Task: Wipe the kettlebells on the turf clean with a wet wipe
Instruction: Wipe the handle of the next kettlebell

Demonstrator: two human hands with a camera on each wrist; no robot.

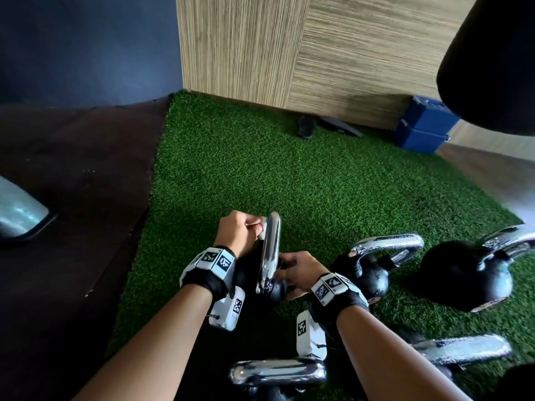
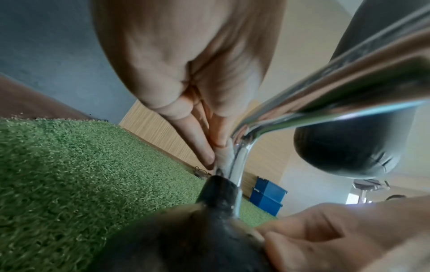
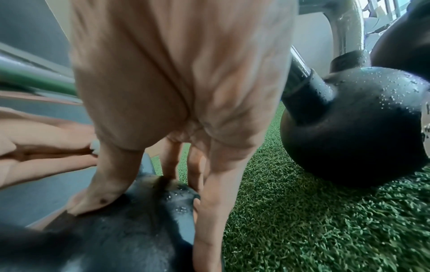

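Green artificial turf [image 1: 318, 183] carries the black round kettlebell with chrome handle [image 1: 270, 256]. My left hand [image 1: 240, 235] pinches a small white wet wipe [image 1: 263, 230] on the handle's far end; the bar runs from there toward me. My right hand [image 1: 298, 273], nearer me, curls around the black ball, steadying it.

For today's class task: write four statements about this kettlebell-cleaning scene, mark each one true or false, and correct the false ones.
1. The left hand pinches a white wipe against the chrome handle. True.
2. The right hand holds the wipe. False: it grips the kettlebell at its black body.
3. The kettlebells stand on a bare wooden floor. False: they stand on green turf.
4. Two blue boxes are stacked by the wall. True.
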